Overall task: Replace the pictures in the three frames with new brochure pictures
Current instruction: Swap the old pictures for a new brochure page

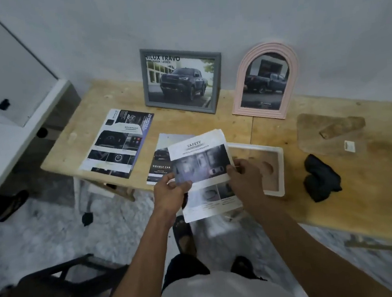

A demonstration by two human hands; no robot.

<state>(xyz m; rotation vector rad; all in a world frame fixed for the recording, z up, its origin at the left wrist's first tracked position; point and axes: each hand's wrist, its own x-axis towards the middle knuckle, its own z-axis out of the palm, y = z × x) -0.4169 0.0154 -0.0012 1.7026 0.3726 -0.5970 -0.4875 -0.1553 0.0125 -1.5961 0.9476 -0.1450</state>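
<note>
My left hand (170, 186) and my right hand (245, 174) both hold a white brochure page (201, 162) headed "SAFETY", lifted over the table's front edge. Under it lies another brochure sheet (159, 161) with a dark truck and "DOUBLE CAB". A white frame (279, 164) lies face down on the table just right of my right hand, its brown inside showing. A grey frame (181, 80) with a truck picture and a pink arched frame (266, 81) with a truck picture lean against the wall. A brochure (115, 141) lies at the left.
The wooden table (338, 194) runs along a grey wall. A brown backing board (327, 131) with a stand and a black cloth (320, 177) lie at the right. A dark chair (59, 281) stands at the lower left. White furniture (9, 132) is at the left.
</note>
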